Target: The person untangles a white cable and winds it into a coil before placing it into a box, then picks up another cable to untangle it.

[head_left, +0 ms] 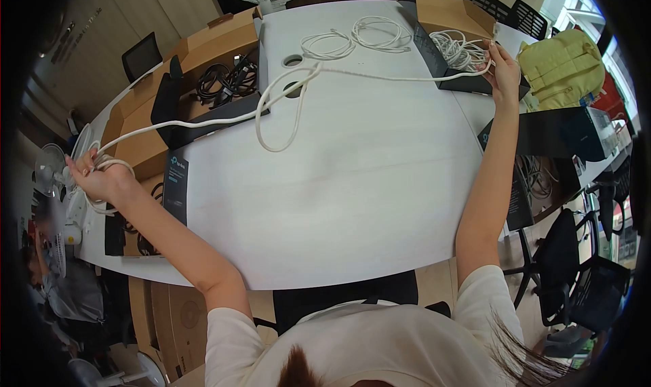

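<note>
A long white cable (380, 76) stretches across the table between my two hands, with a loose loop of it hanging down near the middle. At the far left, my left hand (102, 178) is closed on the cable, and several turns of it wrap around the palm. My right hand (503, 71) reaches to the far right and pinches the cable at the edge of a black and brown box (444, 68). Inside that box, right beside my fingers, lies a tangled bundle of white cable (458, 50).
Two coiled white cables (381, 34) lie at the table's back. An open box (215, 115) of black cables (227, 82) stands at left, another dark box (178, 183) nearer. At right are a yellow-green backpack (563, 67), a box (539, 177) with grey cables and black chairs (563, 265).
</note>
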`<state>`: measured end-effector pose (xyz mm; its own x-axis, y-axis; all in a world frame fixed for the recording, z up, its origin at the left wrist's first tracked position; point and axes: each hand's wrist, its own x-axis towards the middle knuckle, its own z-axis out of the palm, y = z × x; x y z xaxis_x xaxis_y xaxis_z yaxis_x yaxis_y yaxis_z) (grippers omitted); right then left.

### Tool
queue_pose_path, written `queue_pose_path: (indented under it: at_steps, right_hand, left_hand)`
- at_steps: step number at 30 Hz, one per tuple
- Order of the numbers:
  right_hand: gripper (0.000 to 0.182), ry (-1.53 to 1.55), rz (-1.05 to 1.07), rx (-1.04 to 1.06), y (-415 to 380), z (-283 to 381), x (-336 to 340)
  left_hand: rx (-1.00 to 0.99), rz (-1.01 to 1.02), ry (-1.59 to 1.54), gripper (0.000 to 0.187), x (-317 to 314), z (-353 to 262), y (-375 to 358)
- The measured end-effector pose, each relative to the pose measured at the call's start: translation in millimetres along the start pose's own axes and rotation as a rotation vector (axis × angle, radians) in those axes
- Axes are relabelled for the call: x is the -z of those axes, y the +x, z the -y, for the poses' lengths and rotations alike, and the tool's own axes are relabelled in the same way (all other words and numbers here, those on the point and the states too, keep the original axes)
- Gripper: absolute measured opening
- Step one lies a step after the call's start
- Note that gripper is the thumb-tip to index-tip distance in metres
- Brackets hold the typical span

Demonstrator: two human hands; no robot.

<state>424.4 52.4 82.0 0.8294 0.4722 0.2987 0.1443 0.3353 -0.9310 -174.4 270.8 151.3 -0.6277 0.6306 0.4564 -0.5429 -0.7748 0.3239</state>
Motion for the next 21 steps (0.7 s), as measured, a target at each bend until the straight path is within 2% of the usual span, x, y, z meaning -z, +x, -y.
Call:
queue_pose_path:
  at_steps: [1, 5, 9, 12, 14, 15, 17, 19, 21]
  right_hand:
    - [0.02, 0.005, 0.074, -0.007, 1, -2, -3]
    - [0.019, 0.079, -0.138, 0.167, 4, -4, -1]
    - [0.021, 0.245, -0.072, 0.097, 19, -7, 23]
    - [0.024, 0.382, 0.09, -0.013, 9, 9, 4]
    - [0.028, 0.439, 0.21, -0.096, -5, 20, -21]
    - [0.029, 0.475, 0.293, -0.144, -15, 27, -37]
    - [0.039, 0.533, 0.466, -0.256, -58, 54, -75]
    - [0.043, 0.636, 0.891, -0.404, -73, 53, -96]
    - [0.042, 0.46, 0.904, -0.395, -103, 57, -126]
  left_hand:
    - [-0.03, 0.012, 0.012, 0.038, -7, 0, -7]
    - [-0.159, -0.058, 0.054, 0.039, -19, -4, -19]
    - [-0.088, -0.103, 0.019, 0.038, -15, 0, -17]
    - [0.09, 0.167, -0.026, 0.017, -28, 9, -31]
    - [0.147, 0.279, -0.032, 0.022, -48, 13, -55]
    - [0.165, 0.333, -0.038, 0.032, -58, 14, -68]
    - [0.234, 0.547, -0.101, 0.036, -74, 13, -92]
    - [0.289, 0.699, -0.14, 0.039, -88, 12, -118]
    - [0.325, 0.789, -0.146, 0.041, -101, 9, -143]
